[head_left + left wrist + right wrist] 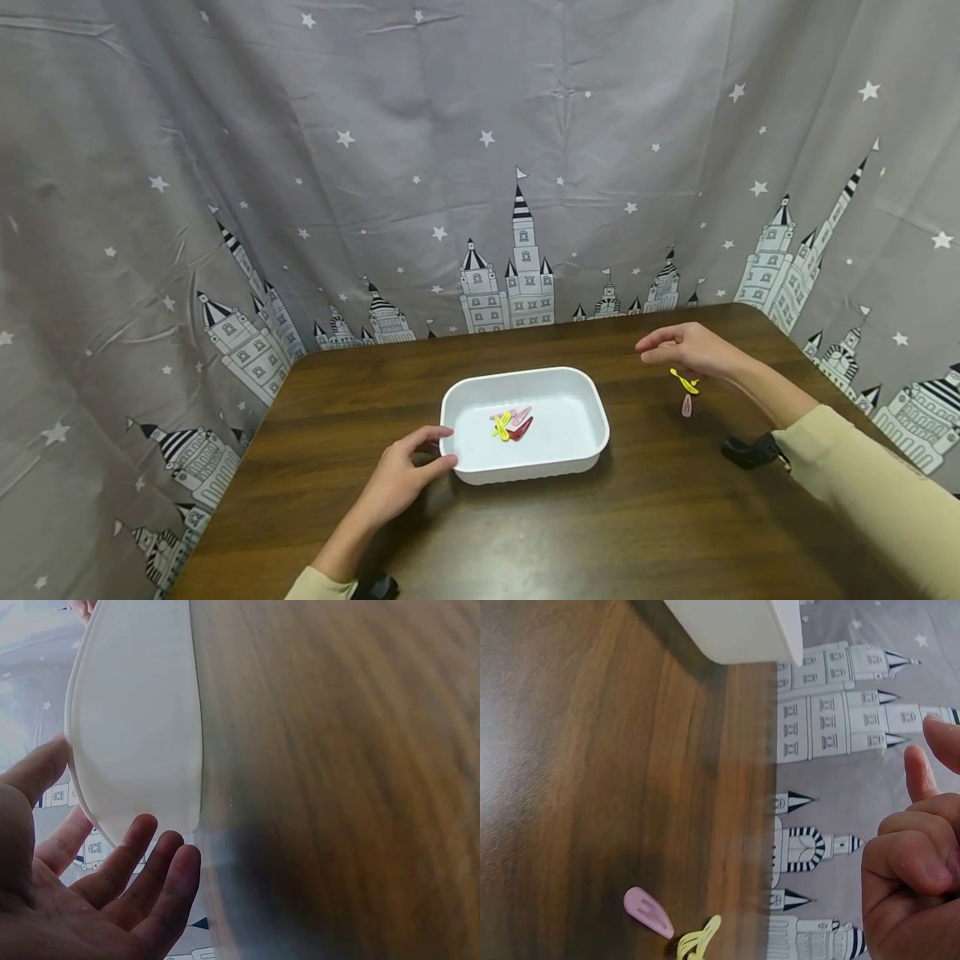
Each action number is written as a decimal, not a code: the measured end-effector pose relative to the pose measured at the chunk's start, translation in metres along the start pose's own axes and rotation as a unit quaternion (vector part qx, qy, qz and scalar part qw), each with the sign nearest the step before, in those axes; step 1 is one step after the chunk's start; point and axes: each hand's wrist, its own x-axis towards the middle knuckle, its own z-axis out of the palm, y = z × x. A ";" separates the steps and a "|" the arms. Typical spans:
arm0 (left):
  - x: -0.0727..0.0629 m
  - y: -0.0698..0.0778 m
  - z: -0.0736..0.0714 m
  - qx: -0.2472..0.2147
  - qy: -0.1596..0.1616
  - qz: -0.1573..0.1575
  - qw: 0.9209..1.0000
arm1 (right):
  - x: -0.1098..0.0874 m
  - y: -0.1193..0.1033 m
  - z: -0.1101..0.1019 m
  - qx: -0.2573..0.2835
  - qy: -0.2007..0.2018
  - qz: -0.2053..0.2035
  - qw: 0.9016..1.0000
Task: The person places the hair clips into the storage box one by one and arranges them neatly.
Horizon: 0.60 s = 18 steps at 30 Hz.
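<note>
Several clips [518,432] sit in the white tray [525,474], your left hand [408,472] spread against its end! Your right hand [693,348] hovers near loose yellow and pink clips [687,407], thumb and finger slightly parted

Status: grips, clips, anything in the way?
Left grip touching white tray; right grip empty, above table. Hair clips in tray; pink and yellow clips on table. No obstruction visible.

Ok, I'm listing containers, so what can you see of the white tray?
The white tray is a shallow, open-topped rectangle with rounded corners, a thin rim and smooth, plastic-looking walls. It stands upright on the wooden table, with pink, yellow and red hair clips lying inside. The left hand touches its left end.
</note>
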 end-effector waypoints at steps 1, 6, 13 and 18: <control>0.000 0.000 0.000 0.000 0.000 0.000 1.000 | -0.001 0.002 -0.001 0.007 0.001 0.001 1.000; 0.000 0.000 0.000 0.003 0.001 -0.001 1.000 | -0.008 0.015 -0.006 0.026 0.015 0.008 1.000; 0.001 -0.001 0.000 0.003 -0.001 -0.001 1.000 | -0.016 0.035 -0.010 0.035 0.032 0.011 0.999; 0.001 -0.002 0.000 0.005 -0.003 -0.002 1.000 | -0.021 0.048 -0.012 0.050 0.038 0.014 0.998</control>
